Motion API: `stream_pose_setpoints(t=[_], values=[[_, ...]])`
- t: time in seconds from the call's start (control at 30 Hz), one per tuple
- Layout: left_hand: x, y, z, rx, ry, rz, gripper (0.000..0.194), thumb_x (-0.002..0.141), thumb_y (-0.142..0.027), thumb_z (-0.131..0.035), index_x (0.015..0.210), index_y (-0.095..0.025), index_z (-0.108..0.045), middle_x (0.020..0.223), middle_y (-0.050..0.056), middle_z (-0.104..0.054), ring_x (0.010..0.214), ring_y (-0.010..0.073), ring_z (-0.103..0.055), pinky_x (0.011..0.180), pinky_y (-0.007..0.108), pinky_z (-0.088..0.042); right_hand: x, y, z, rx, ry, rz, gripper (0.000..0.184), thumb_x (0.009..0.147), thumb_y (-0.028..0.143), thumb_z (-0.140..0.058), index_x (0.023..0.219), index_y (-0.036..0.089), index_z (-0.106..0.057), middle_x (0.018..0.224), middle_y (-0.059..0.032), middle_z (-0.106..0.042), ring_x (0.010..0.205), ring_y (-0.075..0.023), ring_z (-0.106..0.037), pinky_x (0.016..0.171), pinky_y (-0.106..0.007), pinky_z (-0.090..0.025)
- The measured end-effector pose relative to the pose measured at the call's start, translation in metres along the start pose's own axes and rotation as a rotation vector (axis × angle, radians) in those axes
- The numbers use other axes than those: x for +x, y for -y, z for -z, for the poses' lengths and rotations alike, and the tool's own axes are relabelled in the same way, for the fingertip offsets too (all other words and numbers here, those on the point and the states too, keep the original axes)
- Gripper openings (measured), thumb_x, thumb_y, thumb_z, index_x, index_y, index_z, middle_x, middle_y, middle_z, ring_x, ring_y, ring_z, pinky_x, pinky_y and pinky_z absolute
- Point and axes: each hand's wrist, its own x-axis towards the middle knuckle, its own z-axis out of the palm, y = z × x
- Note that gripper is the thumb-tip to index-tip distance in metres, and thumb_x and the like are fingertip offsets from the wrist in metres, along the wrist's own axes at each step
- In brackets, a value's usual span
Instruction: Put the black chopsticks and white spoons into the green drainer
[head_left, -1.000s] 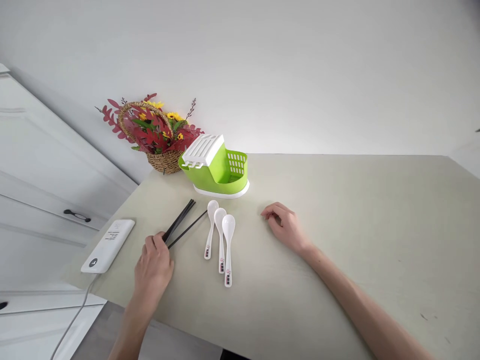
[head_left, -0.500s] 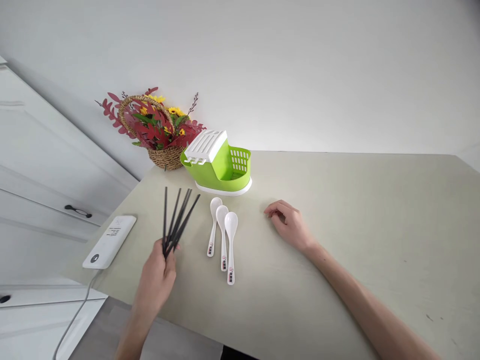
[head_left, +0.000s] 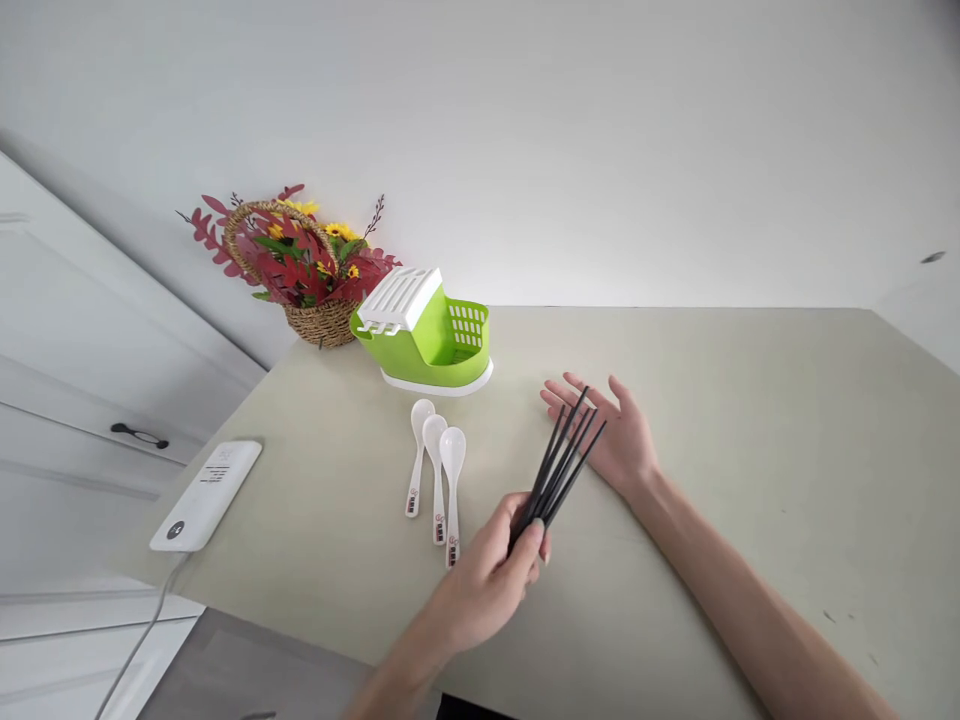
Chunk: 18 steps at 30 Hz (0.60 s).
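Presently, left hand (head_left: 489,578) clasps black chopsticks (head_left: 547,492); right hand (head_left: 626,445) spreads wide, palm up; three white spoons (head_left: 437,478) lie left of chopsticks.

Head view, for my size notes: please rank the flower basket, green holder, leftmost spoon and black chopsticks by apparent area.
1. Flower basket, flowers included
2. Green holder
3. Leftmost spoon
Unranked: black chopsticks, since the left hand covers part of them and they look nearer the camera.

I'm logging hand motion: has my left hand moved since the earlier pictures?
Yes; your left hand went rightward across the picture, from left of the white spoons to their right.
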Motion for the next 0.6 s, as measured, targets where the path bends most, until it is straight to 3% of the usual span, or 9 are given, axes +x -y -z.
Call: stream_pose_setpoints(t=[0.13,0.23,0.43,0.53,0.6], values=[[0.016,0.008,-0.014,-0.223,0.052,0.061,0.035,0.099,-0.053,-0.059,0.107,-0.022,-0.047,0.099,0.0,-0.051,0.062,0.0057,-0.032,0.053,0.021,-0.029,-0.005,0.007,-0.002,0.191,0.021,-0.114,0.05,0.101,0.056,-0.048,0.129,0.019,-0.066,0.132,-0.0172,-0.073,0.121,-0.0295,-0.071,0.099,-0.047,-0.061],[0.021,0.014,-0.018,-0.273,0.018,0.069,0.037,0.094,-0.052,-0.066,0.107,-0.021,-0.05,0.1,0.001,-0.053,0.062,0.0053,-0.039,0.056,0.022,-0.035,-0.004,0.008,-0.003,0.23,-0.004,-0.143,0.044,0.099,0.047,-0.053,0.126,0.015,-0.066,0.124,-0.0177,-0.075,0.109,-0.0273,-0.075,0.095,-0.043,-0.064],[0.021,0.014,-0.025,0.099,-0.105,-0.002,0.041,0.105,-0.052,-0.049,0.132,-0.021,-0.051,0.091,0.002,-0.061,0.069,0.0125,-0.055,0.062,0.025,-0.046,0.003,0.006,-0.001,0.038,-0.145,0.047,0.015,0.086,0.027,-0.067,0.098,0.02,-0.073,0.094,-0.0055,-0.075,0.086,-0.0183,-0.072,0.087,-0.031,-0.064],[0.017,0.014,-0.031,0.306,-0.184,-0.152,0.048,0.106,-0.041,-0.047,0.15,-0.021,-0.043,0.119,0.012,-0.067,0.097,0.0208,-0.067,0.083,0.034,-0.057,0.006,0.0,0.002,-0.157,-0.153,0.163,0.016,0.086,0.034,-0.07,0.095,0.022,-0.074,0.092,-0.0048,-0.072,0.084,-0.0188,-0.069,0.085,-0.034,-0.062],[0.015,0.016,-0.034,0.404,-0.22,-0.245,0.057,0.104,-0.033,-0.051,0.158,-0.02,-0.036,0.14,0.018,-0.061,0.123,0.0277,-0.064,0.103,0.043,-0.056,0.007,-0.005,0.004,-0.328,-0.11,0.238,0.02,0.087,0.041,-0.07,0.095,0.022,-0.072,0.092,-0.0048,-0.071,0.082,-0.0191,-0.068,0.083,-0.037,-0.061]])
